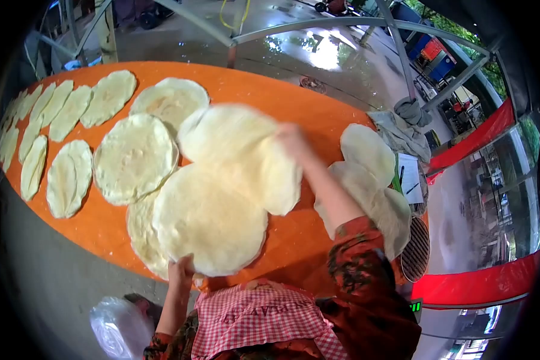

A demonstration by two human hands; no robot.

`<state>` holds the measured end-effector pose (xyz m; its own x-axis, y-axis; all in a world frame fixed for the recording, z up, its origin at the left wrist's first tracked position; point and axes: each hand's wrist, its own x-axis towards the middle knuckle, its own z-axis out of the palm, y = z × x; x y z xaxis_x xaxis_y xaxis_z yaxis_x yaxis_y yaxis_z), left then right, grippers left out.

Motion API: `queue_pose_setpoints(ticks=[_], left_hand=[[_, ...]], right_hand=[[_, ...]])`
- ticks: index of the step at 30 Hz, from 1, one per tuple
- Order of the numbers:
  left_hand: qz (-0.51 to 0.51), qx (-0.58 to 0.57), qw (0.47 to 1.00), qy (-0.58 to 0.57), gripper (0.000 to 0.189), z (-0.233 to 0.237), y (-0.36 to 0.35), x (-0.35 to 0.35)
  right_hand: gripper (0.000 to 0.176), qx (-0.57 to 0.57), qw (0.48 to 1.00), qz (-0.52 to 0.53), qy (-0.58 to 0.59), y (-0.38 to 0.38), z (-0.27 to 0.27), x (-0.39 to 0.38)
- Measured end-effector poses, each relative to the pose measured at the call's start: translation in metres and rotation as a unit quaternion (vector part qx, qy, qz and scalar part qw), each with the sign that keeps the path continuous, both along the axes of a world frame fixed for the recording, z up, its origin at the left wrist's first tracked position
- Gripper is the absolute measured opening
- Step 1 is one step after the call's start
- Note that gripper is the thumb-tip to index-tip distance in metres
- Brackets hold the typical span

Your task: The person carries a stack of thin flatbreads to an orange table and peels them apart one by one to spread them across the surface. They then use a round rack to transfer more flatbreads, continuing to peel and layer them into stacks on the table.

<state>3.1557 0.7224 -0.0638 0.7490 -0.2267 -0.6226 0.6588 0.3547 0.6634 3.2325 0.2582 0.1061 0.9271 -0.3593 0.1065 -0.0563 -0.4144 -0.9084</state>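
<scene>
My right hand [291,143], smeared by motion, holds the edge of a thin, pale round flatbread [237,135] that is folded or bent and partly blurred. In front of me another large flatbread [213,222] lies beneath it, near the table's front edge. At this one's near rim is my left hand [181,267], its fingers closed on the edge. A further flatbread [143,231] shows partly below it. To the left are two thicker rounds, one flatbread with a ridged rim [135,159] and one browned flatbread [169,99] behind it.
The long orange table [102,231] carries several folded flatbreads [70,179] at the left. Overlapping thin sheets [366,186] lie at the right, beside a paper with a pen [409,179], a grey cloth [399,133] and a ridged round pad [415,249]. Metal frame bars [318,23] stand beyond.
</scene>
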Motion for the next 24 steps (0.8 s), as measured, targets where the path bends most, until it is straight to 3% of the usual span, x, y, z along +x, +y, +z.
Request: queue_pose_setpoints(ticks=[1, 2, 3, 5, 6, 8, 10, 11, 12, 13, 14, 15, 16, 17, 18, 20, 23, 24], left_hand=[[0.011, -0.006, 1.000, -0.001, 0.036, -0.004, 0.002, -0.002], [0.026, -0.009, 1.000, -0.001, 0.036, -0.005, 0.000, -0.001], [0.017, -0.044, 0.999, -0.011, 0.038, 0.011, -0.006, -0.001], [0.000, -0.107, 0.994, -0.026, 0.044, 0.051, -0.013, -0.010], [-0.042, -0.152, 0.987, 0.003, 0.047, 0.028, 0.002, -0.011], [0.012, -0.211, 0.976, 0.051, 0.049, -0.009, 0.011, -0.015], [0.026, -0.213, 0.976, 0.046, 0.050, 0.010, 0.021, -0.023], [0.001, -0.193, 0.981, 0.023, 0.050, 0.031, 0.005, -0.018], [0.010, -0.196, 0.980, 0.025, 0.048, 0.023, 0.008, -0.020], [0.016, -0.202, 0.979, 0.025, 0.046, 0.012, 0.010, -0.020], [0.008, -0.181, 0.983, 0.018, 0.045, 0.026, 0.003, -0.018], [-0.001, -0.159, 0.987, 0.013, 0.045, 0.041, -0.005, -0.014], [-0.021, -0.147, 0.989, 0.005, 0.047, 0.036, -0.004, -0.012], [-0.044, -0.139, 0.989, -0.006, 0.048, 0.029, -0.003, -0.008], [-0.043, -0.120, 0.992, -0.002, 0.049, 0.034, -0.007, -0.004], [-0.046, -0.089, 0.995, 0.005, 0.049, 0.053, -0.017, 0.001], [-0.059, -0.080, 0.995, -0.013, 0.051, 0.072, -0.024, 0.004], [-0.057, -0.083, 0.995, -0.008, 0.052, 0.071, -0.024, 0.005]], right_hand=[[0.014, 0.040, 0.999, -0.036, 0.010, -0.034, 0.042, -0.009], [0.018, -0.004, 0.995, -0.096, -0.004, -0.083, 0.052, -0.019], [0.021, 0.034, 0.986, -0.156, -0.053, -0.118, 0.059, -0.029], [0.025, -0.025, 0.970, -0.240, -0.033, -0.206, 0.050, -0.058], [0.027, -0.125, 0.947, -0.295, -0.010, -0.257, 0.026, -0.075], [0.036, -0.208, 0.920, -0.333, -0.015, -0.304, -0.016, -0.113], [0.051, -0.262, 0.865, -0.425, 0.055, -0.326, -0.081, -0.141], [0.042, -0.248, 0.877, -0.407, 0.064, -0.282, -0.088, -0.140], [0.028, -0.157, 0.917, -0.363, -0.054, -0.223, -0.110, -0.128], [0.021, -0.044, 0.969, -0.220, -0.100, -0.151, -0.127, -0.118], [0.013, 0.094, 0.985, -0.082, -0.115, -0.078, -0.143, -0.107], [0.018, 0.167, 0.986, -0.002, -0.002, 0.014, -0.125, -0.108], [0.031, 0.157, 0.976, 0.076, 0.129, 0.090, -0.113, -0.112], [0.045, 0.034, 0.980, 0.176, 0.090, 0.147, -0.114, -0.118], [0.052, 0.071, 0.970, 0.229, 0.041, 0.190, -0.145, -0.120], [0.051, 0.025, 0.957, 0.280, 0.069, 0.244, -0.093, -0.110], [0.049, -0.035, 0.962, 0.261, 0.075, 0.260, -0.098, -0.104], [0.035, -0.023, 0.971, 0.232, 0.062, 0.262, -0.098, -0.105]])
